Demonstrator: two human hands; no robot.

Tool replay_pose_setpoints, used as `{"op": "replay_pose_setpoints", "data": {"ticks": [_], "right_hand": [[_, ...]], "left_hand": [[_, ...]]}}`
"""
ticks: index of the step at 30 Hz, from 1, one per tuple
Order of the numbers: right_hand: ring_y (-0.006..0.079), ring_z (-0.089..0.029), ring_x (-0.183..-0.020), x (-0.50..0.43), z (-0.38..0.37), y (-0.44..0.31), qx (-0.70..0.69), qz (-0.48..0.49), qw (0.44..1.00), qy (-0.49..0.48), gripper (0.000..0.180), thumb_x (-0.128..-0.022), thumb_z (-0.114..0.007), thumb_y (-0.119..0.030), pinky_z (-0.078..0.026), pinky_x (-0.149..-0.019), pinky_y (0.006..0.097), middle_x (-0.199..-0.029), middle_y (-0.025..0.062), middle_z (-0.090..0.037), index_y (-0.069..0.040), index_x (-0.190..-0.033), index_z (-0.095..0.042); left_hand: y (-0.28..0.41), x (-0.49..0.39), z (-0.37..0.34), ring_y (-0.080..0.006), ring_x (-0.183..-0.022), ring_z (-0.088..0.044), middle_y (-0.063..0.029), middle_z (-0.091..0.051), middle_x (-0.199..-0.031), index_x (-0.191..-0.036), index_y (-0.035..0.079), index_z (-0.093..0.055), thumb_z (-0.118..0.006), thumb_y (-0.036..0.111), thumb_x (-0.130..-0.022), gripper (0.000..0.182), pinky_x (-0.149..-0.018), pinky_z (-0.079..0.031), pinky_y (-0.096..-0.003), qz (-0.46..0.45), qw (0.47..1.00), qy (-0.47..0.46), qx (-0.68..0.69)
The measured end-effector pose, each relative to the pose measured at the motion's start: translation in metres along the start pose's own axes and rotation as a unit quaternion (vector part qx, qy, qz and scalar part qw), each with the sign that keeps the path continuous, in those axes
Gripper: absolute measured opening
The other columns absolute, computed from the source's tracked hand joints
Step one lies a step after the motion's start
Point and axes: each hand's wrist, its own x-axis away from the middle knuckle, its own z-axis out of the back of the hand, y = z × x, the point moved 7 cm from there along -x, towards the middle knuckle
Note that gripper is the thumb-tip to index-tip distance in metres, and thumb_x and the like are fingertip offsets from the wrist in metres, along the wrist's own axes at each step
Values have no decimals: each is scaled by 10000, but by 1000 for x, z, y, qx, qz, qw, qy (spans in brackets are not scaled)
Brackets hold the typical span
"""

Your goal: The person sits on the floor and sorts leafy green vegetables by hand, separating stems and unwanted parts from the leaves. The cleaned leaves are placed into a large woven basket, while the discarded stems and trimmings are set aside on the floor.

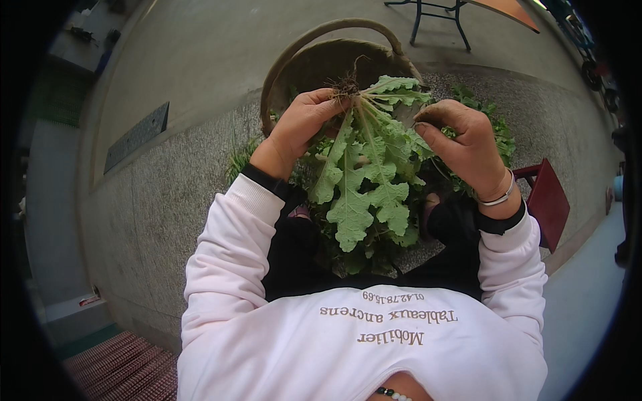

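My left hand [307,120] pinches a leafy green plant [371,150] at its crown, just below the brown roots [347,86]. Its long lobed leaves hang down towards me, with a few spread to the right. My right hand [459,138] is held at the right of the leaves, thumb and forefinger close together; whether a bit of leaf is between them cannot be told. Beyond both hands stands a round basket [283,75] with an arched handle, partly hidden by the plant. More greens [361,260] lie below, between my feet.
Further greens [501,133] lie on the speckled floor [165,220] to the right, and some [242,159] to the left. A dark red stool [549,205] stands at my right. A table with metal legs [459,25] is at the top. A flat grey slab [137,136] lies at the left.
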Motion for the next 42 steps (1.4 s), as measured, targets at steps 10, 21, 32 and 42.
{"op": "replay_pose_setpoints", "data": {"ticks": [10, 21, 32, 42], "right_hand": [[224, -596, -626, 14, -25, 35, 23, -135, 985, -103, 231, -779, -676, -191, -477, -599, 327, -709, 127, -630, 23, -863, -644], [66, -550, -686, 13, -6, 46, -102, -190, 976, 8, 206, -864, -615, -96, -452, -609, 210, -808, 31, -635, 48, -1011, -628], [59, -537, -655, 12, 4, 60, -159, -248, 955, 46, 166, -872, -593, -101, -446, -581, 197, -832, 10, -632, 9, -984, -648], [57, -532, -718, 17, -8, 61, -198, -263, 944, -26, 263, -871, -604, -129, -450, -647, 194, -880, 4, -620, -2, -1100, -624]], "left_hand": [[0, 6, 2, -34, -634, -541, 38, -643, -818, -1027, 61, -670, -600, 214, -906, 208, -538, -430, -180, 2, 998, 11, -62], [-9, 6, 4, -79, -665, -568, 17, -638, -876, -991, 75, -663, -600, 260, -903, 214, -568, -498, -235, 37, 995, 41, -77], [-8, 10, 0, -100, -657, -570, 12, -629, -855, -960, 81, -661, -597, 244, -902, 185, -561, -497, -245, 43, 995, 60, -74], [-10, 11, 5, -74, -663, -579, 28, -638, -871, -991, 82, -660, -590, 235, -912, 186, -524, -489, -227, 14, 997, 60, -50]]}}
